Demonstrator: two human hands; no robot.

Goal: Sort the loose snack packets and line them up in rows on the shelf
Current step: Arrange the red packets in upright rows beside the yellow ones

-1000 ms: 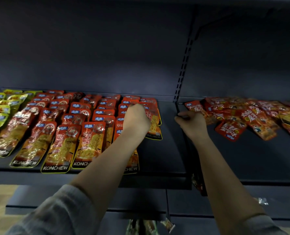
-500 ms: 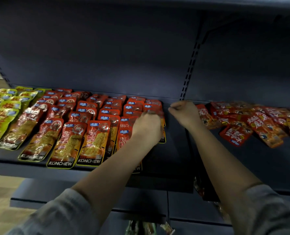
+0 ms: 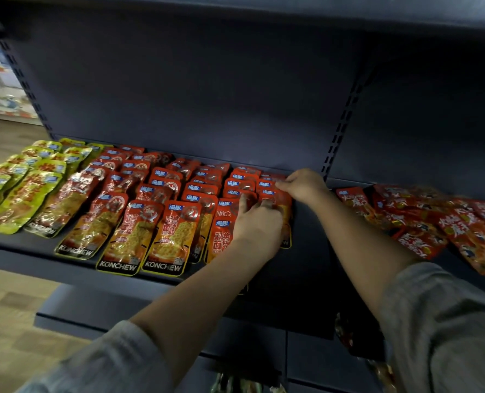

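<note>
Our left hand [image 3: 257,224] is spread flat, pressing the rightmost red packet column [image 3: 272,199] down, not gripping. Our right hand [image 3: 303,184] pinches a red packet [image 3: 278,181] at that column's back end, against the shelf [image 3: 306,265] rear wall. Neat red rows [image 3: 162,211] lie left of the column, yellow-green packets [image 3: 23,188] further left. The loose red heap [image 3: 440,219] sits well right of it. Packets look light, floppy and slick, so we'd pinch a sealed edge.

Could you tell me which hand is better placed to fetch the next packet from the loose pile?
Probably the right hand: it sits nearest the loose pile on the right, while the left hand lies flat on the red rows, steadying them.
</note>
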